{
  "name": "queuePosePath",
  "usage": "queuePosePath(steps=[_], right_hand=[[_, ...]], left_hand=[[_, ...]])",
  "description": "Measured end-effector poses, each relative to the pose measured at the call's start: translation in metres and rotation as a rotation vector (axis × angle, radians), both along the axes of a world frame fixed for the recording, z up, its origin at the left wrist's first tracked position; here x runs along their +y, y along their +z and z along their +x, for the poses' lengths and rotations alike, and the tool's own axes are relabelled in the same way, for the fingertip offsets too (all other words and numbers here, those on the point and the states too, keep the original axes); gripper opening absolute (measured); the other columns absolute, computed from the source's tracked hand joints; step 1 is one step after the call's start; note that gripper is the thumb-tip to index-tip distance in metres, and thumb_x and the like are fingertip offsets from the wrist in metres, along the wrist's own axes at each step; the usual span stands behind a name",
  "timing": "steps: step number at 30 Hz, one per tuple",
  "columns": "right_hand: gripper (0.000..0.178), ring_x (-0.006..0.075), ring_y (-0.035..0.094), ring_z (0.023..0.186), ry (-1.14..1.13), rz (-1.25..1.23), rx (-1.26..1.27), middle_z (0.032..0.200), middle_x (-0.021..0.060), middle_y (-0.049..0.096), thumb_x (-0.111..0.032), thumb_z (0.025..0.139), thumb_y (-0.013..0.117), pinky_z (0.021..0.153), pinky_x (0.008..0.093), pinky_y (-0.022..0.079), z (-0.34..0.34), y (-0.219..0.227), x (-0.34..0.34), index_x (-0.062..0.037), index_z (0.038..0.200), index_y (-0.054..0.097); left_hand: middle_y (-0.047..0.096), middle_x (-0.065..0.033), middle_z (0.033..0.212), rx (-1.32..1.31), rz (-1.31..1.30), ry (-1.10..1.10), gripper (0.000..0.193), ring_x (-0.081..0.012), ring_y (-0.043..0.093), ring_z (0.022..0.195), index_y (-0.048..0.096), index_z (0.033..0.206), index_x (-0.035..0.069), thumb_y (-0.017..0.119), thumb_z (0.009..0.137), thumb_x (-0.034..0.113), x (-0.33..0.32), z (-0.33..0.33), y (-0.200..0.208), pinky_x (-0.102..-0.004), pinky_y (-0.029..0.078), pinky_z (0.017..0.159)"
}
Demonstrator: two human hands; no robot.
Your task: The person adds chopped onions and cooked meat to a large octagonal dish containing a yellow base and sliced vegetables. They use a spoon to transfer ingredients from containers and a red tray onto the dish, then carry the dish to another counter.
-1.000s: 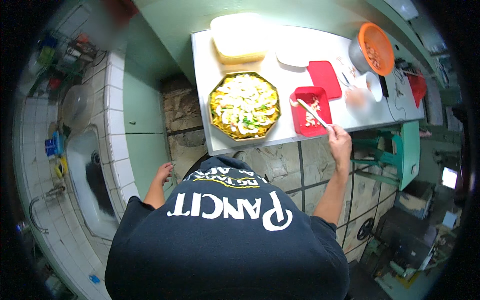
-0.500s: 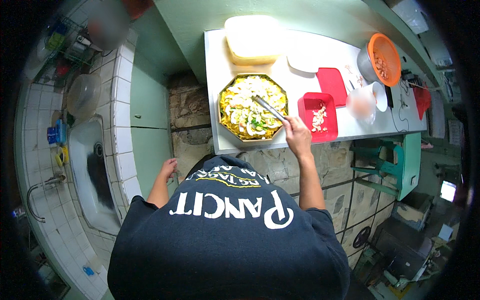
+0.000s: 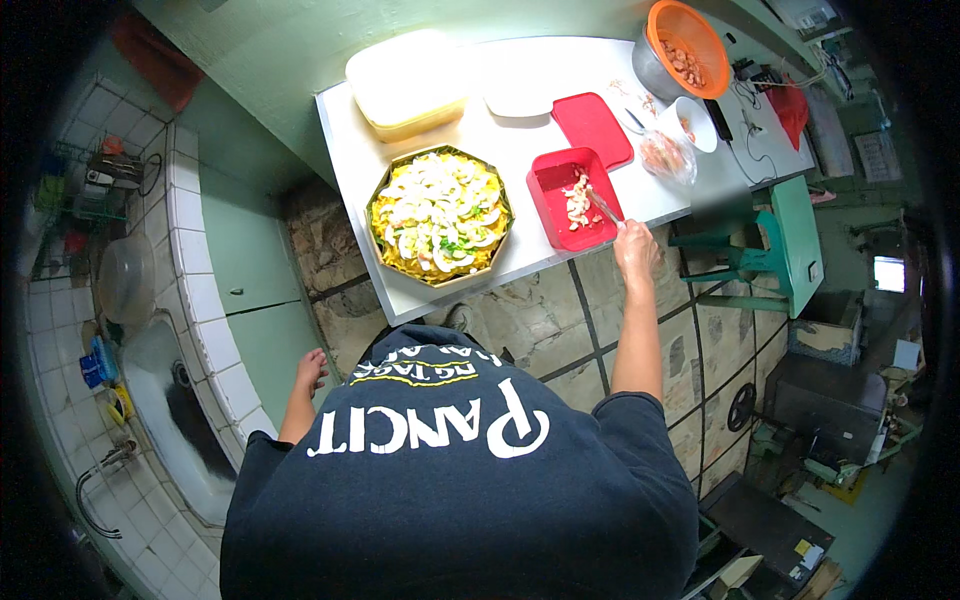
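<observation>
My right hand (image 3: 637, 250) grips metal tongs (image 3: 604, 206), whose tips reach into a red square container (image 3: 541, 190). Pale, small pieces of food (image 3: 579, 205) lie inside that container, at the tips of the tongs. To its left on the table stands an octagonal tray (image 3: 372, 237) full of yellow noodles (image 3: 485, 192), topped with sliced egg and chopped greens. My left hand (image 3: 312, 370) hangs beside my body, below the table's near left corner. It holds nothing, and its fingers are loosely apart.
A pale yellow tub (image 3: 410, 85), a red lid (image 3: 592, 130), a white bowl (image 3: 700, 122), a plastic bag of food (image 3: 668, 158) and an orange colander (image 3: 715, 50) share the white table (image 3: 345, 150). Left is a sink (image 3: 165, 400); right, a green stool (image 3: 760, 245).
My right hand has carried the tongs from above the noodle tray rightward into the red container. The whole view has shifted and turned. My left hand still hangs at my side.
</observation>
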State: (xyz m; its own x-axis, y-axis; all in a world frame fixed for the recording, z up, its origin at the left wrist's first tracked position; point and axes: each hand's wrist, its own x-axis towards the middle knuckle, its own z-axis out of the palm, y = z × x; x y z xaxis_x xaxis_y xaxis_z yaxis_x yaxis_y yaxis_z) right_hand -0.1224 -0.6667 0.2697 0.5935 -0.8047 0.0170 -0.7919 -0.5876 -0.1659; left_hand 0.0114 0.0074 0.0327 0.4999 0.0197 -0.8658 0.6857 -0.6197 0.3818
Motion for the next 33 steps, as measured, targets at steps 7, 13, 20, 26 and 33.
queuePosePath(steps=[7,13,20,26,33], right_hand=[[0.032,0.044,0.062,0.088,-0.102,0.074,0.001,0.091,0.022,0.066,-0.031,0.092,0.05,0.077,0.0528,0.049,0.006,-0.005,-0.004,-0.0033,0.092,0.068],[0.026,0.0389,0.063,0.086,0.068,0.008,-0.17,0.091,0.0193,0.065,-0.024,0.092,0.053,0.076,0.0478,0.048,-0.006,0.007,0.0,-0.0027,0.095,0.067],[0.016,0.0318,0.063,0.083,0.428,0.334,-0.482,0.092,0.0141,0.064,-0.015,0.091,0.058,0.071,0.0401,0.048,0.006,0.045,0.096,-0.0041,0.098,0.066],[0.018,0.0325,0.063,0.079,0.551,0.282,-0.277,0.087,0.0115,0.062,-0.021,0.092,0.056,0.068,0.0398,0.049,0.023,0.023,0.148,-0.0063,0.099,0.065],[0.022,0.0343,0.063,0.079,0.473,0.326,-0.36,0.086,0.0136,0.062,-0.023,0.093,0.056,0.07,0.0413,0.049,0.015,0.013,0.121,-0.0041,0.096,0.067]], left_hand=[[0.061,0.0024,0.115,-0.005,-0.021,0.019,0.043,-0.0146,0.056,0.081,0.049,0.133,0.022,0.054,0.092,0.033,-0.05,0.025,0.037,-0.0324,0.041,0.064],[0.061,0.0023,0.113,0.007,-0.012,0.038,0.044,-0.0149,0.056,0.082,0.049,0.133,0.023,0.056,0.091,0.034,-0.01,0.001,0.004,-0.0327,0.041,0.064],[0.06,0.0013,0.107,0.047,0.003,0.055,0.044,-0.0156,0.055,0.078,0.05,0.133,0.023,0.055,0.091,0.035,0.015,-0.019,-0.01,-0.0379,0.042,0.066],[0.062,0.0016,0.109,0.029,0.036,0.031,0.045,-0.0153,0.057,0.083,0.05,0.133,0.022,0.055,0.09,0.036,-0.025,-0.004,0.022,-0.0383,0.043,0.067],[0.062,0.0021,0.112,0.006,0.016,0.044,0.045,-0.0144,0.056,0.082,0.05,0.132,0.023,0.056,0.09,0.037,-0.031,0.004,0.026,-0.0357,0.043,0.066]])
